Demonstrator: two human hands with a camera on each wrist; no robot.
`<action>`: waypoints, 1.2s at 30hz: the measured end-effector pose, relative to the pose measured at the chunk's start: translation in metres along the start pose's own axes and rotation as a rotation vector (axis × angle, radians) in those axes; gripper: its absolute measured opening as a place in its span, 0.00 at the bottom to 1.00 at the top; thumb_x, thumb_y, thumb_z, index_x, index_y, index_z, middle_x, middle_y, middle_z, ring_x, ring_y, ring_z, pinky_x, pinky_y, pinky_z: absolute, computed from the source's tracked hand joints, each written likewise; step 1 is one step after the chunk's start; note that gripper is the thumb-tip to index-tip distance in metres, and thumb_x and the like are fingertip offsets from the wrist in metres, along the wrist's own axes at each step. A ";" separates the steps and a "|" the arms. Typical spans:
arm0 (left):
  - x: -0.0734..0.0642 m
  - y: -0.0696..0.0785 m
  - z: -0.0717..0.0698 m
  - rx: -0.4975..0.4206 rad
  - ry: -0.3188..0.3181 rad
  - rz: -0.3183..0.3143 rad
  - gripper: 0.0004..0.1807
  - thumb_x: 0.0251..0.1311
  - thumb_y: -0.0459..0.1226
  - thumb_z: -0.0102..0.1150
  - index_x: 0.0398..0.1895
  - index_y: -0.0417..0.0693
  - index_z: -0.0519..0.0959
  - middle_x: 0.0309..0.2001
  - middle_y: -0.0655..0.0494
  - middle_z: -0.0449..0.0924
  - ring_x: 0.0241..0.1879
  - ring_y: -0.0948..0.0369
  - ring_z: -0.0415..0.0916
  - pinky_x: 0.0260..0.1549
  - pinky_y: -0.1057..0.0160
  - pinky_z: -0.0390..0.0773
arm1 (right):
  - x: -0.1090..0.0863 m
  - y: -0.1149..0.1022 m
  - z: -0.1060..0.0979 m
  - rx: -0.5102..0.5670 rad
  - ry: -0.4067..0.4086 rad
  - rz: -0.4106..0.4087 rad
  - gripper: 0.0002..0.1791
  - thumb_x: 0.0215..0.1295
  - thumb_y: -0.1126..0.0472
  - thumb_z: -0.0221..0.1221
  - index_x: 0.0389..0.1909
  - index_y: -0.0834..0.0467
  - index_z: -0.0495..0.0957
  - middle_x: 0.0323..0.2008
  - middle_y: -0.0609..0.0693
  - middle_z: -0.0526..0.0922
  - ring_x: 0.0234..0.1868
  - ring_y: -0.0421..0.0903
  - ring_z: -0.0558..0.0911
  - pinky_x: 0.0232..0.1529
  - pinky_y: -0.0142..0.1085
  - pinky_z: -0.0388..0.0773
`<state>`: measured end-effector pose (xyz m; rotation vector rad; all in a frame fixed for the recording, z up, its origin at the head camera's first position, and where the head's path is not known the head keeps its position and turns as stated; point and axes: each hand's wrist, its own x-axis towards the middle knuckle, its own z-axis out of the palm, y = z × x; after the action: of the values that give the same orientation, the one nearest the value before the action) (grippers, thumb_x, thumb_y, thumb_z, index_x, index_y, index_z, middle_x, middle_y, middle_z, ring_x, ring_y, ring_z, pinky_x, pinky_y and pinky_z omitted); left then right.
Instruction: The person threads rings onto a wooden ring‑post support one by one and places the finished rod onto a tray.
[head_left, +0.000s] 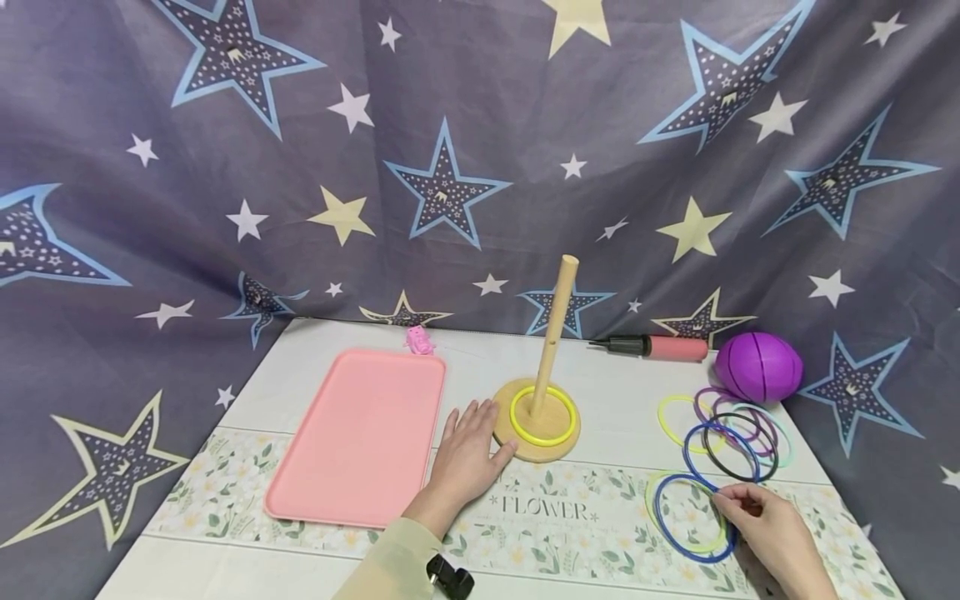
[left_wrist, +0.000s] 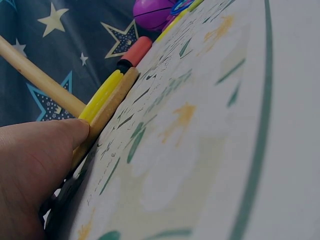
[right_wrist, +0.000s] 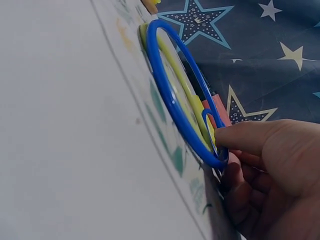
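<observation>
In the head view my right hand [head_left: 776, 533] pinches the edge of a blue ring [head_left: 667, 537] between thumb and fingers. Under that ring lies a yellow-green ring [head_left: 649, 504]; the right wrist view shows the blue ring [right_wrist: 170, 100] tilted over it. My left hand [head_left: 467, 454] lies with straight fingers against the left edge of a round wooden base [head_left: 517, 392]. From the base rises a wooden peg [head_left: 555, 333], leaning slightly right in the head view. A yellow ring [head_left: 573, 417] rests around the foot of the peg.
Several more rings [head_left: 686, 446] overlap at the right, before a purple ball [head_left: 759, 367]. A red and black hand pump [head_left: 667, 347] lies at the back. Left stands a pink tray [head_left: 360, 442], with a small pink toy [head_left: 418, 340] behind it. A starry curtain [head_left: 450, 275] hangs behind the table.
</observation>
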<state>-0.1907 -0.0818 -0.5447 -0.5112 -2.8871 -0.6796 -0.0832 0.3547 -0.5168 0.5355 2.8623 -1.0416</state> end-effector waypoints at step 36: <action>0.000 0.000 0.002 -0.005 0.000 -0.005 0.44 0.80 0.60 0.58 0.86 0.41 0.65 0.85 0.44 0.63 0.86 0.44 0.54 0.85 0.37 0.44 | 0.014 -0.091 -0.052 0.411 0.205 -0.306 0.15 0.79 0.53 0.70 0.50 0.63 0.89 0.29 0.42 0.85 0.25 0.41 0.79 0.23 0.32 0.78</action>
<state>-0.1906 -0.0815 -0.5466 -0.5052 -2.8880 -0.6879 -0.1230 0.3267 -0.4234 0.2292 2.9747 -1.7421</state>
